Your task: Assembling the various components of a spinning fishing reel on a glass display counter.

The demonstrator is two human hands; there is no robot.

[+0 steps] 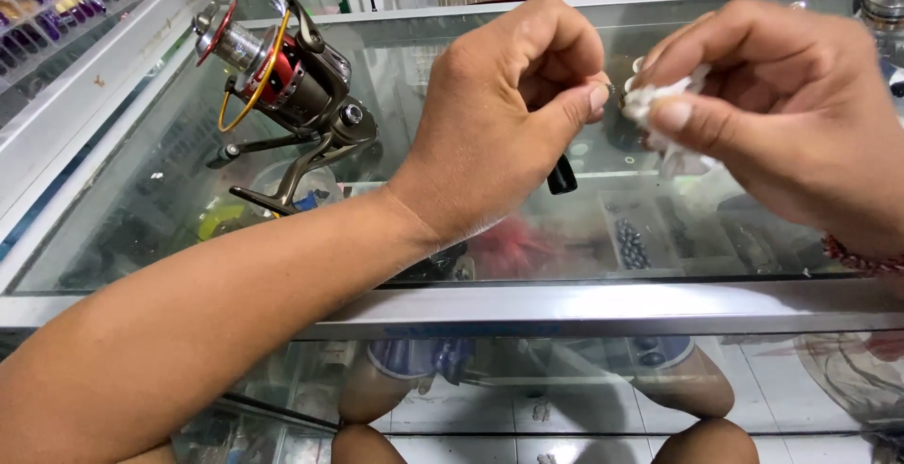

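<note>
Reel handle [562,178] hangs from your left hand [508,116], pinched at its metal end so the black knob dangles clear above the glass counter [565,309]. Your right hand [791,106] grips a white tissue [659,102] against that end, placed for wiping. Near the counter's far left corner, the fishing reel [282,88] lies on its side.

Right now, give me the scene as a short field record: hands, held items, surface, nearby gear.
left hand: pinches a small dark part with a black knob at its lower end
right hand: presses a white wad of tissue against that part
surface: glass display counter, small tackle visible beneath
nearby: red and grey spinning reel standing on the glass, left of both hands
</note>
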